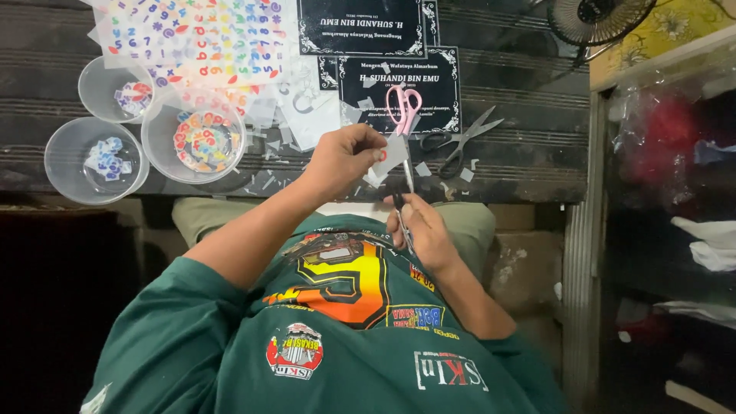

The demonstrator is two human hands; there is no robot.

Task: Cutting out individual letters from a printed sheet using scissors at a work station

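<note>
left hand [341, 157] pinches sticker scrap [392, 156] | right hand [422, 230] grips small scissors [406, 195], blade at scrap | pink scissors [404, 107], black scissors [458, 140], three bowls [92, 161] on bench [521, 165]

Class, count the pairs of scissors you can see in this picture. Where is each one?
3: pink-handled scissors on the black card, black-handled scissors beside them, and a pair in the right hand. Others may be hidden.
</note>
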